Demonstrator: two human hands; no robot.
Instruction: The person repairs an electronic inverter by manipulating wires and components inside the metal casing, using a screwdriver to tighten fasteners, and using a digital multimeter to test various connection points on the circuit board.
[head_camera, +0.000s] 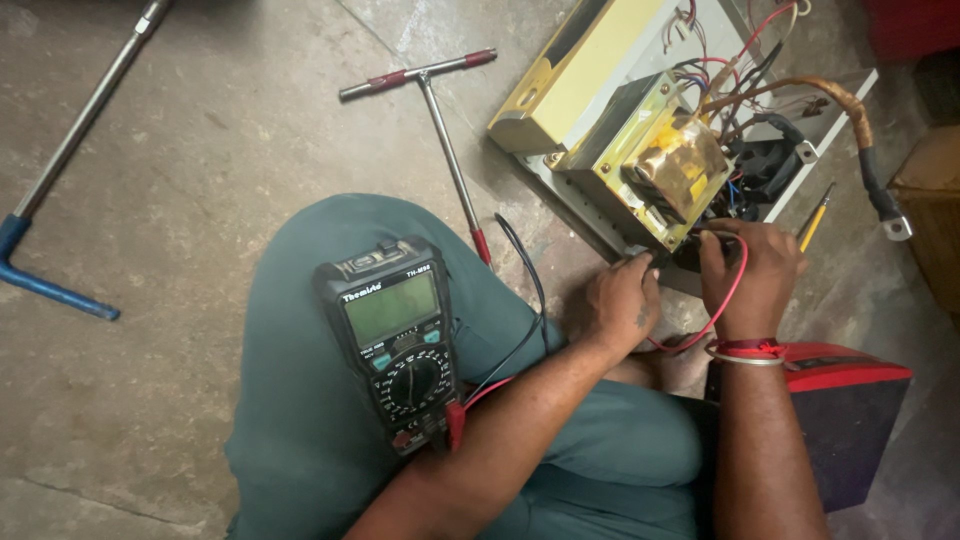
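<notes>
Bare forearms, no sleeves in sight. Teal-green trousers cover the knees. Just behind the right grip, a red thread band sits beside a thin silver bangle.

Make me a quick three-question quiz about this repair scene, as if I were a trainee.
1. True or false: the multimeter rests on the person's knee.
2. Which lead loops by the right hand: A red, B green, C white?
3. Fill in: both hands reach into the opened ____ casing.

Key: 1 true. 2 A, the red lead. 3 yellow; the left hand is at its lower edge, below the transformer.
</notes>
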